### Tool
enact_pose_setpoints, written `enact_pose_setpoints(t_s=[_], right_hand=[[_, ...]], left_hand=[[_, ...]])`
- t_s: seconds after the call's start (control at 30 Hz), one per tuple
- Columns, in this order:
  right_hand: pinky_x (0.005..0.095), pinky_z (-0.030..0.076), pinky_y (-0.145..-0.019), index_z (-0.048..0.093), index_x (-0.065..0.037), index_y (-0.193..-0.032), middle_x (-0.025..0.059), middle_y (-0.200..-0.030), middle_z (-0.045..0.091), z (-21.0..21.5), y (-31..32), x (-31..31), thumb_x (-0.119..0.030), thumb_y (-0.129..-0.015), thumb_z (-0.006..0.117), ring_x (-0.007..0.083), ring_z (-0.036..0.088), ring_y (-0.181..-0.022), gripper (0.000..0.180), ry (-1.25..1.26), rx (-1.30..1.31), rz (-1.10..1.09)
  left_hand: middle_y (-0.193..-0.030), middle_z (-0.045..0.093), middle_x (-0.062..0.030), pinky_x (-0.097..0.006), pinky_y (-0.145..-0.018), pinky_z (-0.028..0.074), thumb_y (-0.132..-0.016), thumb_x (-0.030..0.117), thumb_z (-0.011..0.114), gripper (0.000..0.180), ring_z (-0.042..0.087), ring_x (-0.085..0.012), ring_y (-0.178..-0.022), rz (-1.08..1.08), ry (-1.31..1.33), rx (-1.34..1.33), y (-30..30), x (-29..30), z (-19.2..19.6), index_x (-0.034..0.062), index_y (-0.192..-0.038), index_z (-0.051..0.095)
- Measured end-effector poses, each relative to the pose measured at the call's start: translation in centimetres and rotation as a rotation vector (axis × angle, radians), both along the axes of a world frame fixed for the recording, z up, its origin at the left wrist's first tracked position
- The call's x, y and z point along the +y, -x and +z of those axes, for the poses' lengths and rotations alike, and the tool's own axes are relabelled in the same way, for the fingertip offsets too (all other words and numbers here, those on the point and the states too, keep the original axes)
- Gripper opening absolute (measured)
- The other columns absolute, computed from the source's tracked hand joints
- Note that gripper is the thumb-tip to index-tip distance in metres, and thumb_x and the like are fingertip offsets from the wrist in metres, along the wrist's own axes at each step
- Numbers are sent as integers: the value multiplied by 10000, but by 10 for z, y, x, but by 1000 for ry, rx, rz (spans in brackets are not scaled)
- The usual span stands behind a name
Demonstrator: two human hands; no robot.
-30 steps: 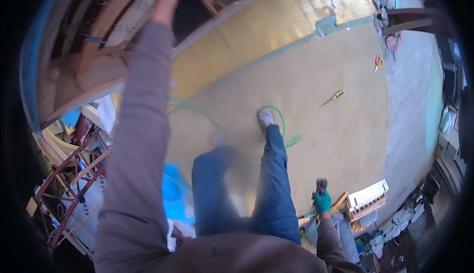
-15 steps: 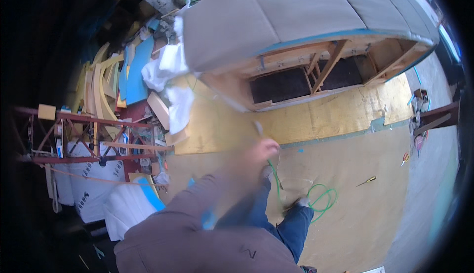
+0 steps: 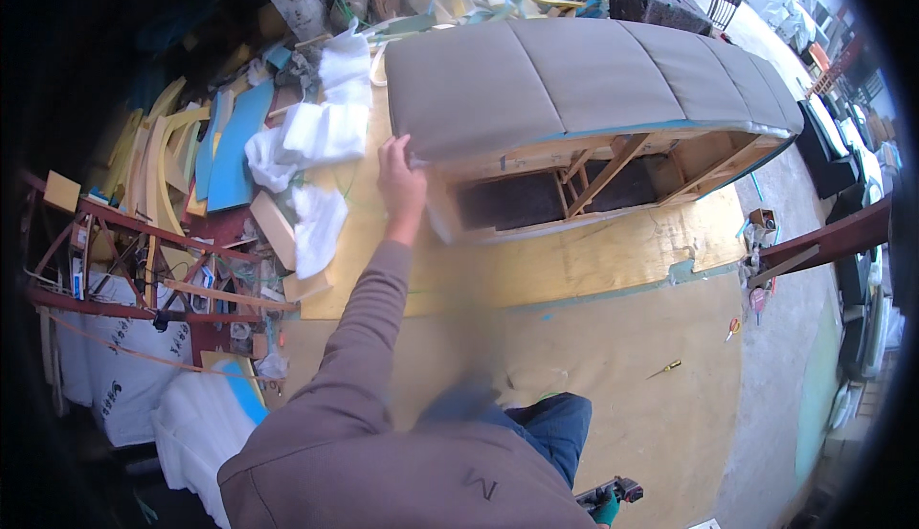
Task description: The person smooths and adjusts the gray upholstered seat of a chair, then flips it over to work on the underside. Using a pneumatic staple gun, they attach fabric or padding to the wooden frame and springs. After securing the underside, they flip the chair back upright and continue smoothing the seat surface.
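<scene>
A long sofa section [image 3: 613, 65] with grey padded panels and an open wooden underside lies tipped over. At its near left corner, my left hand [image 3: 402, 189] has its fingers curled round the lower edge of the grey cover. Low in the picture, by my knee, my right hand [image 3: 605, 510] wears a green glove and is closed round a dark tool [image 3: 624, 489] that looks like a staple gun. Most of that hand is out of the picture. A blurred patch hides part of the floor below the sofa's corner.
Yellow sheeting [image 3: 593, 251] lies under the sofa section. White wadding [image 3: 321, 136] and foam offcuts [image 3: 239, 146] pile up at left, by a red metal truss [image 3: 144, 227]. A screwdriver [image 3: 665, 369] and scissors [image 3: 733, 329] lie on the floor at right. A red beam [image 3: 823, 240] juts in.
My left hand has gone from beside the green hose, up and left to the sofa's corner. My right hand and its tool have come into view. The view has shifted.
</scene>
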State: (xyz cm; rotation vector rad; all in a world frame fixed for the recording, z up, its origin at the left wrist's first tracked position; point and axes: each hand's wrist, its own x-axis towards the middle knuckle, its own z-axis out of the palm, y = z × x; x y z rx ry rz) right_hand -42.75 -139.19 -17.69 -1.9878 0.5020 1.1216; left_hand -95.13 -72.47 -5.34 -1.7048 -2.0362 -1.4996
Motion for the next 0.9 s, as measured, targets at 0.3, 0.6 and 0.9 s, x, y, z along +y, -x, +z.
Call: enact_pose_setpoints(t_s=[0.3, 0.6, 0.9], right_hand=[[422, 508, -586, 607, -141, -1085, 44, -758, 604, -1, -15, -78, -320, -1024, 620, 228, 521, -587, 190, 102, 88, -315], [411, 501, -561, 605, -178, -1198, 52, -778, 606, -82, -144, -50, -309, -1031, 618, 211, 525, -576, 213, 73, -73, -541], [309, 428, -504, 631, -128, -934, -20, -689, 594, -40, -279, 188, -226, -920, 706, 131, 538, -582, 125, -436, -216, 248]], left_hand=[[-975, 668, -204, -532, -791, 539, -903, 80, 589, 219, 660, -451, -918, -23, 131, 215, 45, -3, -31, 87, -1119, 625], [-918, 660, -92, -381, -772, 539, -926, 63, 690, 168, 653, -239, -835, -282, 142, 113, -71, -3, 53, 18, -1072, 621], [-1421, 597, -192, -438, -1045, 496, -999, 678, 568, 859, 601, -285, -1275, -562, 887, -985, -320, 92, 24, -6, -1505, 446]])
